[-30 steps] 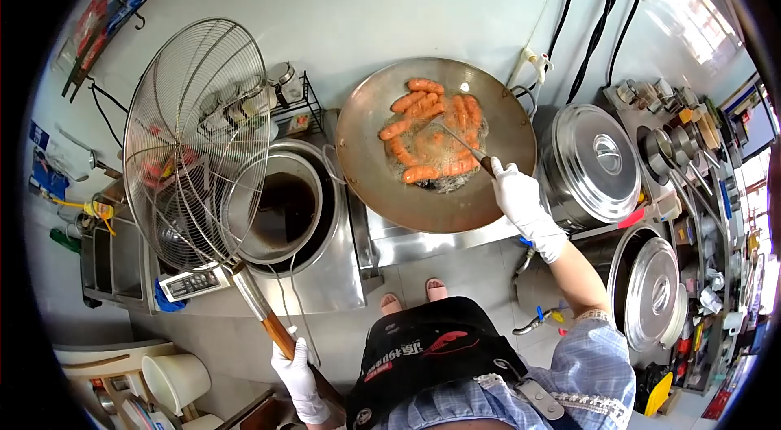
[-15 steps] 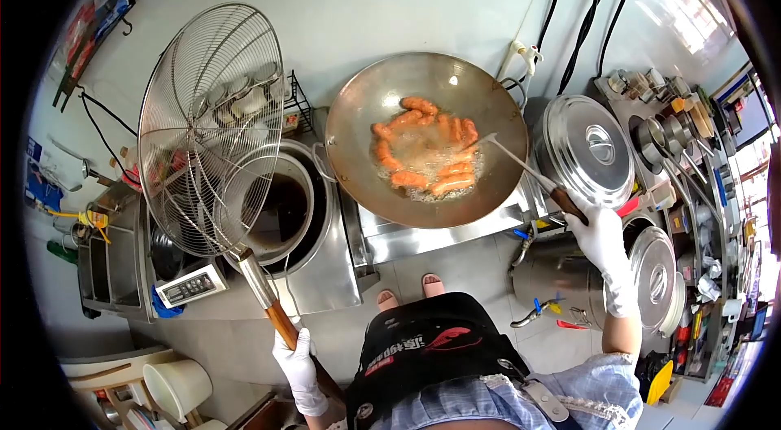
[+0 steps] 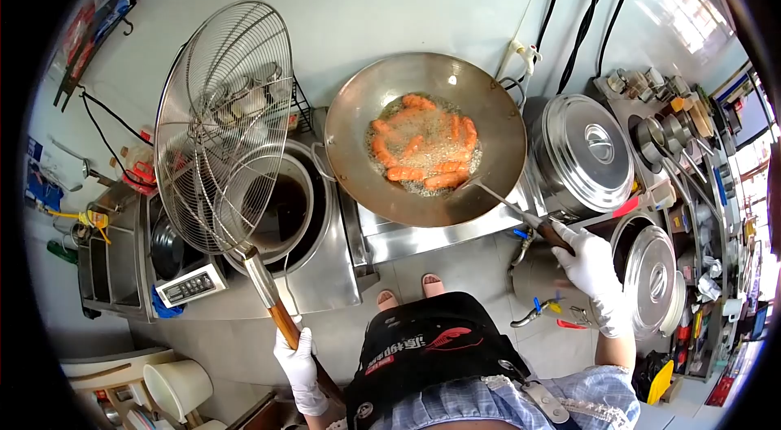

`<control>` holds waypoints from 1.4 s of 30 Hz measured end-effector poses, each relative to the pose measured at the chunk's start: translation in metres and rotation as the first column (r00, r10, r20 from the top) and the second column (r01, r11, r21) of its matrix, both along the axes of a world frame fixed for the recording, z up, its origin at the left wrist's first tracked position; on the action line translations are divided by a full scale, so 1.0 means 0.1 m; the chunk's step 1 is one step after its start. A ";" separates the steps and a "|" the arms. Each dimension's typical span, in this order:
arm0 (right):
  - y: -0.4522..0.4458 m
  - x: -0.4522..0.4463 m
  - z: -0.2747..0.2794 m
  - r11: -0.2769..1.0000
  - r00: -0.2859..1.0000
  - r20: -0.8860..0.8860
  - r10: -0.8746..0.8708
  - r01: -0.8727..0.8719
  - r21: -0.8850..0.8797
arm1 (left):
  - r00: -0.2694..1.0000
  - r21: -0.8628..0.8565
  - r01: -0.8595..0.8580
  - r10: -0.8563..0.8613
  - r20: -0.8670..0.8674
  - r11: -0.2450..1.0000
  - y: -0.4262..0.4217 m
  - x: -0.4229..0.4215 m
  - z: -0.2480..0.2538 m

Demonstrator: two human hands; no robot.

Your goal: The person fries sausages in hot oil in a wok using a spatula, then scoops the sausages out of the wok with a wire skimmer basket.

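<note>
Comparing positions, we find the spatula [image 3: 529, 217] tip lower in the wok [image 3: 496, 137], having shifted from the right side of the sausages [image 3: 446, 180] to the near right edge of their ring; this places its working end just beside the lowest pieces, though we cannot tell whether it touches them. Our right hand [image 3: 590, 267], gloved, has come slightly nearer to us with it; its fingers are closed around the wooden grip, and the shaft slants down over the wok's rim. The sausages lie in bubbling oil [image 3: 427, 137] at the bottom of the wok, most of them in a rough ring; one short piece now shows near the middle, which we read as a sign that the batch is loose and free to drift. Our left hand [image 3: 294, 361], also gloved, is wrapped around the handle of the strainer [image 3: 224, 129]; the mesh has turned a little more edge-on to us and stands tilted over the pot [image 3: 306, 178], with no food visible in it; we judge it separate from the stirring side.
</note>
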State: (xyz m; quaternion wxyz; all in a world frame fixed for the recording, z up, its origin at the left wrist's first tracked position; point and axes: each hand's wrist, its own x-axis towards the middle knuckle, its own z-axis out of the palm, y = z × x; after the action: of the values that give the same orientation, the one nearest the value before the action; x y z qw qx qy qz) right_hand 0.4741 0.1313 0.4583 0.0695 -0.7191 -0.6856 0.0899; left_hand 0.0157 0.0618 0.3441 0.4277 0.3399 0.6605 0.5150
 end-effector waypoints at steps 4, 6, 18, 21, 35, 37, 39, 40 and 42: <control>0.20 -0.11 -0.52 0.998 1.000 -0.002 0.031 -0.031 0.053 | 1.000 0.001 -0.009 0.009 -0.008 1.000 -0.02 0.00 -0.01; 0.34 -0.23 -0.71 1.000 1.000 -0.023 0.006 -0.005 0.014 | 1.000 0.000 -0.013 0.013 -0.023 1.000 -0.05 -0.02 -0.05; 1.22 -0.62 -1.45 0.988 0.998 0.054 0.034 -0.042 0.147 | 0.993 -0.003 -0.064 0.063 -0.100 0.998 -0.14 0.10 0.18; 1.33 -0.53 -1.53 0.987 0.990 0.132 0.049 -0.069 0.148 | 0.989 0.010 -0.072 0.072 -0.126 0.997 -0.15 0.09 0.16; 0.68 0.07 -1.23 0.983 0.936 0.337 0.101 -0.147 0.113 | 0.998 0.001 -0.065 0.065 -0.028 0.998 -0.18 0.05 0.08; 0.51 0.08 -1.12 0.979 0.944 0.308 0.118 -0.162 0.120 | 0.997 -0.010 -0.073 0.073 0.009 0.997 -0.17 0.06 0.08; 0.37 0.01 -0.95 0.984 0.967 0.213 0.143 -0.162 0.071 | 0.998 -0.008 -0.065 0.065 0.002 0.998 -0.17 0.05 0.05; 0.32 -0.02 -0.89 0.991 0.978 0.171 0.123 -0.129 0.026 | 0.998 -0.006 -0.059 0.059 -0.005 0.998 -0.17 0.04 0.04; 0.24 0.01 -0.84 0.989 0.985 0.122 0.124 -0.133 0.066 | 0.999 -0.003 -0.052 0.052 0.012 0.999 -0.17 0.05 0.07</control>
State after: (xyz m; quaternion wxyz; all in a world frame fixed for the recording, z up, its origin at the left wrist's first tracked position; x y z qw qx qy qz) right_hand 0.4746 0.1554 0.3745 0.0493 -0.6744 -0.7362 0.0263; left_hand 0.0205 0.0445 0.3509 0.4185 0.3190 0.6672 0.5272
